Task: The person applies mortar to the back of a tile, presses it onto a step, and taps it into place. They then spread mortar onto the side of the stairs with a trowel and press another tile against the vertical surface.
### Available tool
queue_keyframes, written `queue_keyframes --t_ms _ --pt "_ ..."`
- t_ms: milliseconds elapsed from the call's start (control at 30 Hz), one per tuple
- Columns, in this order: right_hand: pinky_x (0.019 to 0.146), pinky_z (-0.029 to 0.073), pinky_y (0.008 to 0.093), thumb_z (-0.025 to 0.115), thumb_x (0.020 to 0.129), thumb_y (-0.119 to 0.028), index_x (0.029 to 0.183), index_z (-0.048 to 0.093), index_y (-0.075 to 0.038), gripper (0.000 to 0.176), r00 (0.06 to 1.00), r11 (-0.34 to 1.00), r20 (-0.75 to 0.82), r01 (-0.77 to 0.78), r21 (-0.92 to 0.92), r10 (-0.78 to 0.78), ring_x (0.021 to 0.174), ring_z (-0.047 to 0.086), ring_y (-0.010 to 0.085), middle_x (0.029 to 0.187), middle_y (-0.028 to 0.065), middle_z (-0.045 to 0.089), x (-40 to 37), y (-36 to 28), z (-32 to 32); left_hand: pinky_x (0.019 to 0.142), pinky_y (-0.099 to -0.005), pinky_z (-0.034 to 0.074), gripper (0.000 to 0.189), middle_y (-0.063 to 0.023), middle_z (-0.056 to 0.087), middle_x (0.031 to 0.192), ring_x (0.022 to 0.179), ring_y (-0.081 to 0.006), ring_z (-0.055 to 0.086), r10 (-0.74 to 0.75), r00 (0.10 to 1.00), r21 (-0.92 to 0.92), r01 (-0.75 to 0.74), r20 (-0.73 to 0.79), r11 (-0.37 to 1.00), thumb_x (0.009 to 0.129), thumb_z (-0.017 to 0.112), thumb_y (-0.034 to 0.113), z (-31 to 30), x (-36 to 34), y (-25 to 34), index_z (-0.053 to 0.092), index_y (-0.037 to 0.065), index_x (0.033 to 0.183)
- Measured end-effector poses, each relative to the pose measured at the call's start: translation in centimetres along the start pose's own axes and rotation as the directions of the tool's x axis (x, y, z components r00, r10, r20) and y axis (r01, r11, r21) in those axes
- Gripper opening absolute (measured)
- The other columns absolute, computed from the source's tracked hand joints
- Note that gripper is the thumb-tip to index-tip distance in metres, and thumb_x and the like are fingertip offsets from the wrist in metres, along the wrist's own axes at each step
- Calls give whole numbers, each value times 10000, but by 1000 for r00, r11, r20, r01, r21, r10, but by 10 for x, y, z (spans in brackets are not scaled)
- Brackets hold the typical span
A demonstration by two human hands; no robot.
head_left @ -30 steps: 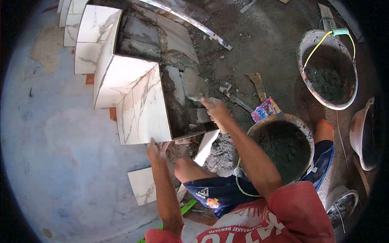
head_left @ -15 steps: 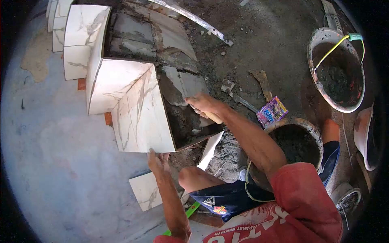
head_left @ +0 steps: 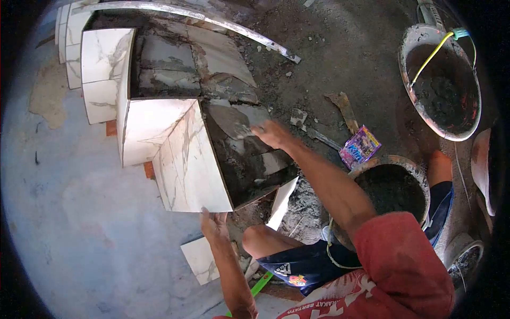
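Observation:
In my right hand (head_left: 271, 134) is a trowel, gripped by its handle. Its mortar-smeared blade (head_left: 229, 122) points left, over the dark mortar (head_left: 241, 167) behind the tiles. My left hand (head_left: 214, 223) grips the lower edge of a white marbled tile (head_left: 194, 167), with the thumb at the front and the fingers partly hidden beneath. This tile meets another marbled tile (head_left: 151, 125) at a corner, both standing in a stepped row.
Buckets of mortar (head_left: 425, 186) (head_left: 474, 114) stand at the right. A purple packet (head_left: 360, 147) lies by a scraper-like strip (head_left: 325, 140). A long metal straightedge (head_left: 212, 20) crosses the top. A loose tile (head_left: 201, 260) and a green level (head_left: 260, 285) lie near my left arm.
My right hand has turned the trowel, so its blade now shows to the left and its wooden handle is covered. My left hand stays at the tile's edge. The view has shifted slightly.

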State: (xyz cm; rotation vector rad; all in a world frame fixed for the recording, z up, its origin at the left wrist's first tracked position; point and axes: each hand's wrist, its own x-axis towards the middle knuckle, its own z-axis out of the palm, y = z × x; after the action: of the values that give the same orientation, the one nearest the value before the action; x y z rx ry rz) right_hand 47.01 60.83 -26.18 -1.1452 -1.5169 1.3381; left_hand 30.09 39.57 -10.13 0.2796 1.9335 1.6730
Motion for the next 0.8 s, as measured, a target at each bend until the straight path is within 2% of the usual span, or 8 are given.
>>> queue_keyframes --t_ms 67,200,267,300,433,533,633,800 --pt "572 448 438 476 820 -433 788 589 43 490 934 982 315 -185 33 166 540 577 307 575 189 560 28 -22 -9 865 -526 429 365 -154 454 1188 1093 -324 464 4 1000 -8 -4 -14 1000 901 420 198 0 2 -1 369 21 1216" --pt "393 359 399 498 840 -383 635 505 27 458 929 970 356 -172 171 103 378 442 204 460 85 444 47 -6 3 841 -512 451 366 -147 467 1168 1069 -312 480 26 1000 11 -26 3 1000 898 425 197 1 -7 -2 372 21 1215" --pt "328 272 351 538 834 -344 663 504 -3 382 867 900 403 -391 191 291 350 360 145 441 31 368 45 3 -2 806 -503 475 370 -138 481 1150 1049 -301 494 42 999 -5 -42 -9 999 899 421 197 4 -4 -3 368 18 1218" --pt "314 210 314 555 833 -297 688 491 -26 313 868 794 361 -472 383 342 343 309 117 448 4 343 29 5 1 806 -503 475 370 -138 481 1150 1049 -301 494 43 999 -13 -43 2 999 899 421 197 5 -5 -2 368 18 1218" --pt "326 213 301 552 833 -299 669 461 -44 317 871 840 286 -472 267 399 348 294 115 462 3 345 -14 2 -10 784 -485 493 372 -139 466 1159 1041 -288 492 28 997 -7 -28 67 1000 906 402 198 7 -2 -3 357 24 1232" --pt "361 259 315 481 853 -344 587 456 -32 411 783 644 394 -621 448 481 379 319 137 474 3 353 -20 -19 -16 781 -487 497 383 -140 453 1161 1029 -281 491 26 997 1 -27 79 1000 908 390 193 1 0 -2 339 30 1250" --pt "363 219 287 493 853 -280 627 434 -93 299 786 605 568 -581 544 244 384 326 106 478 -20 365 -28 -36 -16 770 -498 504 398 -141 438 1165 1022 -279 486 27 998 -21 -26 61 999 907 386 186 3 -3 -4 315 32 1267" --pt "351 232 304 484 858 -262 699 441 -79 246 815 689 472 -554 468 336 373 324 109 484 -8 378 -64 -9 11 705 -463 552 402 -145 424 1159 996 -257 484 29 998 -59 -26 60 998 910 373 172 7 2 -6 288 14 1270"
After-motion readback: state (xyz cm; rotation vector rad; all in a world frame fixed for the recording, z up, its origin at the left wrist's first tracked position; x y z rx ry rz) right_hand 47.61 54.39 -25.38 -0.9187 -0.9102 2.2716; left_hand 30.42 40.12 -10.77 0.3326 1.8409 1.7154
